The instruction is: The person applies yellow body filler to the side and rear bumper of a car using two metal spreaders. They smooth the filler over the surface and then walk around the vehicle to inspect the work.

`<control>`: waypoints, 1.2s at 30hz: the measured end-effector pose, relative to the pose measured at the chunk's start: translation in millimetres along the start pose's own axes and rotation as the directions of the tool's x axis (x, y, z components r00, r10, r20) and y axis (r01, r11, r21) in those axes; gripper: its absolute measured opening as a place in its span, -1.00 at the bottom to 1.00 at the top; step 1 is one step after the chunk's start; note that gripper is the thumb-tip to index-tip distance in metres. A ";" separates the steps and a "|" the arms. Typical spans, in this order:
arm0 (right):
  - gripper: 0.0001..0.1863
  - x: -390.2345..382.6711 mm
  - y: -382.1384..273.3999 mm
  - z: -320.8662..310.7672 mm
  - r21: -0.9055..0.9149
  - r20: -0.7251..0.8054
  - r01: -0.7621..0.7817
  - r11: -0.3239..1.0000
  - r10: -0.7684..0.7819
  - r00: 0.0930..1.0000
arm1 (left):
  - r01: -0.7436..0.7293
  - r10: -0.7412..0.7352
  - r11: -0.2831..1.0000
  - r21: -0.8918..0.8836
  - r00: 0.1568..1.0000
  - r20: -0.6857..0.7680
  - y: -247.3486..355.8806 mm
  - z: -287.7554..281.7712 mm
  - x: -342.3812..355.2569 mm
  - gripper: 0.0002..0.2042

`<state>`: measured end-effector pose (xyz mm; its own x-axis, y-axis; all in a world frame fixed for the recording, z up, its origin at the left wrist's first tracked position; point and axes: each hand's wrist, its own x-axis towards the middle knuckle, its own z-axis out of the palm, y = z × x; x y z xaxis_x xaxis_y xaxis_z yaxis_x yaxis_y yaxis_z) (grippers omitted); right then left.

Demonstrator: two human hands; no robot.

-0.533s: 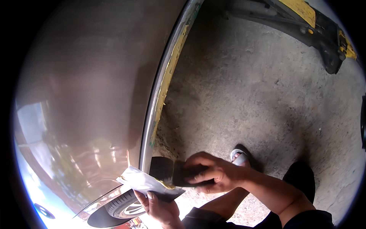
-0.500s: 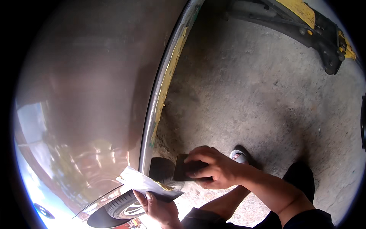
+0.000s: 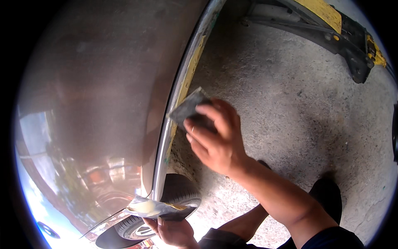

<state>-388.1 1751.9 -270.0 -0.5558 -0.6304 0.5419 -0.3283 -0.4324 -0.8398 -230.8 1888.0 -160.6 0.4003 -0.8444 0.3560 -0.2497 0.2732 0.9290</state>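
Note:
My right hand [image 3: 217,141] grips a dark, square, flat pad or spreader [image 3: 186,108] by its edges, tilted against the metal trim strip [image 3: 157,174] along the car panel's edge, over a band of yellow paste [image 3: 191,66]. Below, my left hand [image 3: 174,232] holds a grey and whitish flat board [image 3: 147,207] with yellow paste along it, beside the lower end of the strip. The glossy brown car body panel [image 3: 99,79] fills the left, with reflections on it.
A car wheel [image 3: 182,191] sits under the body at the bottom. A black and yellow metal lift arm [image 3: 348,58] is at upper right. My legs and a foot [image 3: 327,191] stand on the rough concrete floor [image 3: 290,103] to the right.
My right hand has moved up and left with the dark pad, from beside the board onto the pasted strip. My left hand and board have dropped slightly.

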 end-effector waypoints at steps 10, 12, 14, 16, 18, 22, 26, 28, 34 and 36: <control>-0.74 30.2 39.2 -9.7 0.099 -0.137 -0.007 0.995 0.021 0.990 | 0.001 -0.001 1.000 0.000 1.000 0.009 -7.1 -9.9 0.3 -0.33; -0.73 30.5 37.9 -4.3 0.113 -0.132 0.006 0.994 0.009 0.991 | -0.005 0.005 1.000 0.024 1.000 -0.002 -6.0 -9.8 1.1 -0.33; -0.73 4.3 16.8 8.7 0.134 -0.067 -0.012 0.991 0.021 0.998 | 0.009 -0.008 1.000 0.017 1.000 -0.019 -4.9 -3.9 1.6 -0.33; -0.77 -28.1 -6.1 18.3 0.167 0.021 -0.013 0.986 0.010 1.000 | 0.041 -0.042 0.999 -0.014 0.998 -0.054 -4.2 3.4 0.7 -0.32; -0.84 -46.8 -21.5 15.4 0.171 0.150 -0.020 0.985 -0.006 0.989 | 0.042 -0.042 0.999 0.012 0.999 -0.024 -5.3 2.0 3.8 -0.33; -0.70 -21.8 4.2 5.8 0.195 -0.020 -0.014 0.981 0.018 1.000 | 0.039 -0.039 0.999 0.018 0.999 0.020 -9.8 -9.0 5.7 -0.33; -0.73 43.2 55.4 -14.3 0.127 -0.167 -0.041 0.991 0.062 0.984 | 0.022 -0.024 0.997 0.073 0.999 0.031 -12.7 -12.6 3.0 -0.34; -0.72 61.5 65.3 -21.7 0.143 -0.201 -0.017 0.990 0.045 0.978 | 0.017 -0.018 0.999 0.040 1.000 0.024 -14.4 -8.8 2.4 -0.34; -0.73 22.7 27.7 -2.0 0.105 -0.068 0.026 0.994 -0.019 0.998 | -0.001 0.000 1.000 0.018 0.997 0.076 -14.6 -6.3 4.8 -0.36; -0.76 -3.5 4.8 -4.9 0.108 0.050 0.042 0.993 -0.048 0.998 | -0.007 0.006 1.000 0.028 0.998 0.066 -16.1 -7.2 5.2 -0.37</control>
<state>-391.4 1755.2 -276.1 -0.5009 -0.6404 0.5822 -0.2669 -0.5257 -0.8078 -218.4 1882.6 -173.0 0.3397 -0.8715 0.3536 -0.2772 0.2665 0.9231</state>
